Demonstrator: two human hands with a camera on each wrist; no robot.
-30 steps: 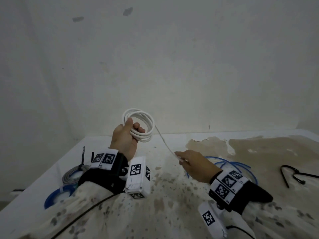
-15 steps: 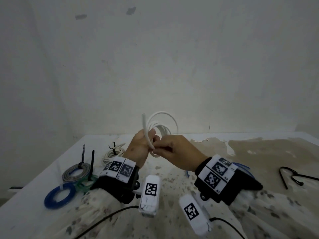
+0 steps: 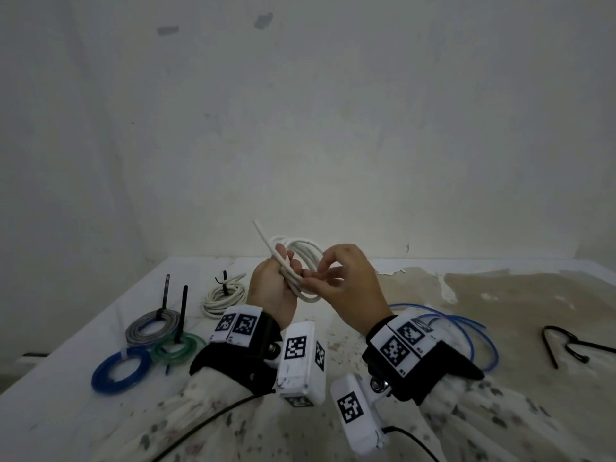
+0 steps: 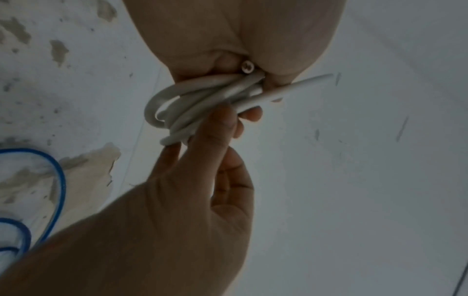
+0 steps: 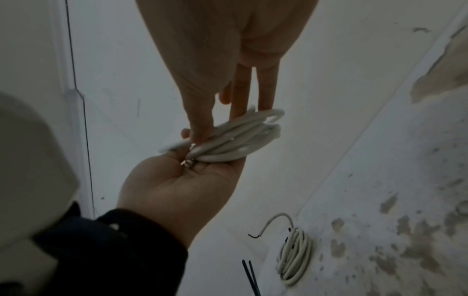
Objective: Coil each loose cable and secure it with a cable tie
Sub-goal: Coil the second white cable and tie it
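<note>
A white cable (image 3: 305, 258) is wound into a small coil, held up in front of the wall above the table (image 3: 433, 411). My left hand (image 3: 286, 271) grips one side of the coil, and the cable's free end sticks up to the left past the thumb. My right hand (image 3: 311, 281) meets it from the right, with thumb and fingertips pinching the strands. In the left wrist view the coil (image 4: 202, 100) sits between the left palm above and the right fingers (image 4: 212, 128) below. The right wrist view shows the coil (image 5: 240, 138) lying across the left hand's fingers.
On the table's left lie tied coils: white (image 3: 223, 295), grey (image 3: 151, 328), green (image 3: 176, 350) and blue (image 3: 120, 368), some with black ties standing up. A loose blue cable (image 3: 466, 328) sprawls behind my right wrist. A thin black bent item (image 3: 566, 345) lies far right.
My right hand, which held the cable's tail out low to the right, has come up to the coil. The tail is wound in, and both hands now hold the coil slightly lower.
</note>
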